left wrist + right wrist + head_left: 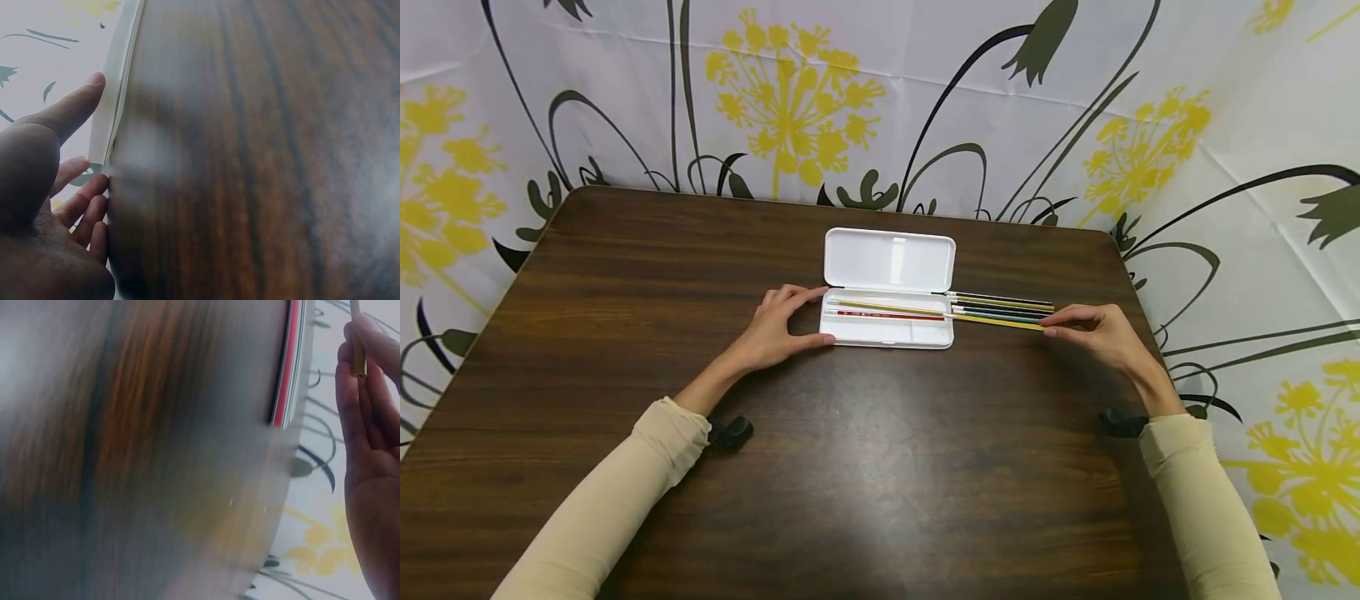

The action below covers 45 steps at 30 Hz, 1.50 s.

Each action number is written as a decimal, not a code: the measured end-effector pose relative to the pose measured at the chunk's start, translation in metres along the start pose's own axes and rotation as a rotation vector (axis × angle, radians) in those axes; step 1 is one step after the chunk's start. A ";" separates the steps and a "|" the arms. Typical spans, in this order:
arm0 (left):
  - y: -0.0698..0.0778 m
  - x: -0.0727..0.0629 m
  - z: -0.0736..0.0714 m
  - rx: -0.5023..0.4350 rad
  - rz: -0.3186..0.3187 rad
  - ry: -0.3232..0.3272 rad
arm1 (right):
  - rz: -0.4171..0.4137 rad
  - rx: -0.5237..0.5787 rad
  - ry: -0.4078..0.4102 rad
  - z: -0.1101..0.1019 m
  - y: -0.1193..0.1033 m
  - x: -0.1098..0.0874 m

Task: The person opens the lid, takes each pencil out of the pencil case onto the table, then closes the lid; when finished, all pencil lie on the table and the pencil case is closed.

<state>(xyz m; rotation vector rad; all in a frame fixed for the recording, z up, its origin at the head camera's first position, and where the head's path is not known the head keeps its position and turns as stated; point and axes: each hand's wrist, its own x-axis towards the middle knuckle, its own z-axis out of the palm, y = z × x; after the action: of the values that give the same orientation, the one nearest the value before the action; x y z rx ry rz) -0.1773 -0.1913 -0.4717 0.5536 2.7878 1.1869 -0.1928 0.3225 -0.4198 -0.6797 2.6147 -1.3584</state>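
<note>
while left hand (pixel 777 327) apparently grips case (pixel 872 333), right hand (pixel 1101 335) pinches yellow pencil (pixel 1000 322).

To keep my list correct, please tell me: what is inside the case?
Inside the case, a red pencil and a yellow pencil can be seen. The strips of its floor directly under them are covered, so I cannot tell what is there.
</note>
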 end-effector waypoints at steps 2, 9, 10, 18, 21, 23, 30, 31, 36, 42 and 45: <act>0.000 0.000 0.000 0.000 0.001 0.002 | 0.008 -0.004 0.006 -0.004 0.013 -0.003; -0.001 0.000 0.000 -0.003 -0.003 0.002 | 0.001 -0.047 0.007 -0.006 0.034 -0.003; -0.001 0.000 0.000 -0.002 -0.002 0.003 | -0.005 -0.054 0.007 -0.006 0.035 -0.003; 0.000 0.000 0.000 0.010 0.011 0.005 | 0.004 -0.084 0.024 -0.005 0.042 -0.002; 0.000 0.000 0.000 0.008 0.011 0.005 | -0.017 -0.081 0.037 -0.004 0.047 -0.002; 0.000 0.000 0.000 0.008 0.014 0.006 | -0.051 -0.078 0.042 -0.003 0.050 -0.002; 0.000 0.001 0.000 0.004 0.013 0.010 | -0.174 -0.181 0.057 0.002 0.056 0.002; 0.000 0.001 0.000 0.004 0.013 0.011 | -0.179 -0.199 0.061 0.002 0.055 0.002; -0.001 0.000 0.000 0.000 0.020 0.013 | -0.180 -0.290 0.094 0.005 0.050 0.003; -0.001 0.000 0.000 0.000 0.025 0.009 | -0.170 -0.333 0.152 0.012 0.038 0.003; -0.001 0.000 0.001 -0.002 0.024 0.013 | -0.168 -0.290 0.204 0.017 0.028 0.010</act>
<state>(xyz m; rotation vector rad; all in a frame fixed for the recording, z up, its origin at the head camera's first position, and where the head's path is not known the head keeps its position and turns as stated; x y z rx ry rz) -0.1777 -0.1919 -0.4731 0.5829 2.7982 1.2012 -0.2063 0.3190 -0.4517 -0.8563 3.0169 -1.1512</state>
